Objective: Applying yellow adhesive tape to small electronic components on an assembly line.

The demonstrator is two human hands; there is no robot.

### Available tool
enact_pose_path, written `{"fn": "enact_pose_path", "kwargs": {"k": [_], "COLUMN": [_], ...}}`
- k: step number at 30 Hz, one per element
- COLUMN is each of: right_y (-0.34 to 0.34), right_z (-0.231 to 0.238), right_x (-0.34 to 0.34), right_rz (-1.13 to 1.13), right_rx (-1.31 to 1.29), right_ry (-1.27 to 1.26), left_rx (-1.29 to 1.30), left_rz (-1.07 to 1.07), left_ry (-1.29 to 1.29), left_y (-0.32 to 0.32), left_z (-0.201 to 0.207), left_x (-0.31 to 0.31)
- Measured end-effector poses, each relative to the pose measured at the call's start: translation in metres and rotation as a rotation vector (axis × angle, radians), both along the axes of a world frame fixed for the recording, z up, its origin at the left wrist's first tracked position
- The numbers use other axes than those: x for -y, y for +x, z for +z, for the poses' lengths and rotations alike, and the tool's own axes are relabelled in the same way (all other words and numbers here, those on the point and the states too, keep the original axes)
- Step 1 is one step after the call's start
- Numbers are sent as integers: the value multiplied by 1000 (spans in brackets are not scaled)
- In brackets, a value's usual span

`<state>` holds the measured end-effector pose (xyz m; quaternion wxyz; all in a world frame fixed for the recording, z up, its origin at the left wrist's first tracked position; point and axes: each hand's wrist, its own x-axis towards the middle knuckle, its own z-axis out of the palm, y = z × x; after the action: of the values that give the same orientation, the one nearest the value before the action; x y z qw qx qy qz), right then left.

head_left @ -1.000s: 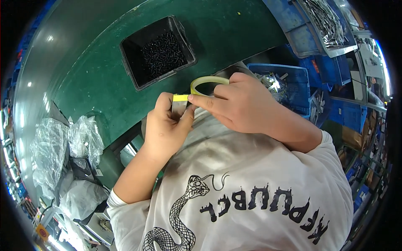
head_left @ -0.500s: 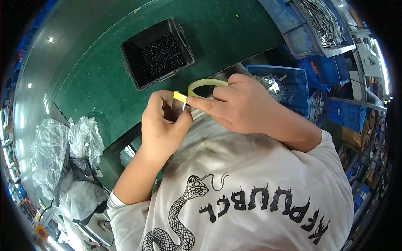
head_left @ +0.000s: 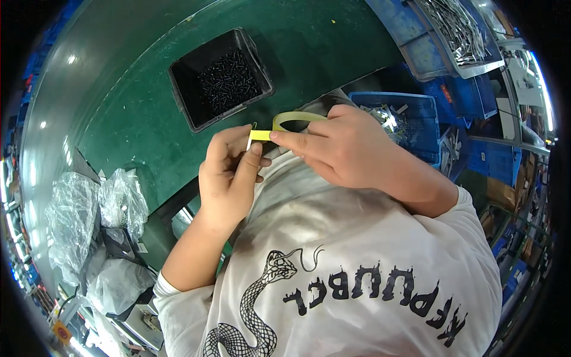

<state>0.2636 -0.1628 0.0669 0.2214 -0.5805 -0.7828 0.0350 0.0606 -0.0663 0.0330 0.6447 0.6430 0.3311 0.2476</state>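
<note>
My left hand (head_left: 229, 172) is closed, pinching a small thin white piece (head_left: 249, 143) between thumb and fingers. A short strip of yellow tape (head_left: 260, 135) spans from that piece to the fingertip of my right hand (head_left: 351, 146). The right hand is closed on a roll of yellow tape (head_left: 288, 118), whose ring stands out beyond its knuckles; part of the roll is hidden behind the fingers. Both hands are in front of my white shirt, just below a black bin (head_left: 223, 80) on the green table.
Small dark cylindrical parts (head_left: 229, 83) lie in the black bin on the green table (head_left: 321, 53). At right stand a blue basket (head_left: 410, 131) of loose pieces and a bin of metal strips (head_left: 455, 35). Clear plastic bags (head_left: 74, 214) lie at left.
The left fingers have shifted and the white piece has turned more upright. The yellow tape strip now lies nearly level between the hands. The tape roll has moved slightly right.
</note>
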Motion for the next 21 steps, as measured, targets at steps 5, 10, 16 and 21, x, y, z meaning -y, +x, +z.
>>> {"fn": "enact_pose_path", "kwargs": {"k": [5, 10, 16, 21], "right_y": [2, 3, 6, 9], "right_z": [2, -1, -1, -6], "right_x": [0, 0, 1, 1], "right_rz": [1, 17, 26, 16], "right_rx": [9, -26, -44, -2], "right_ry": [-27, -19, 0, -16], "left_rx": [129, 215, 314, 336], "left_rz": [-68, -81, -99, -108], "left_ry": [-136, -188, -265, -335], "left_y": [-1, 0, 0, 0], "left_z": [-1, -2, -3, 0], "left_x": [1, -1, -2, -4]}}
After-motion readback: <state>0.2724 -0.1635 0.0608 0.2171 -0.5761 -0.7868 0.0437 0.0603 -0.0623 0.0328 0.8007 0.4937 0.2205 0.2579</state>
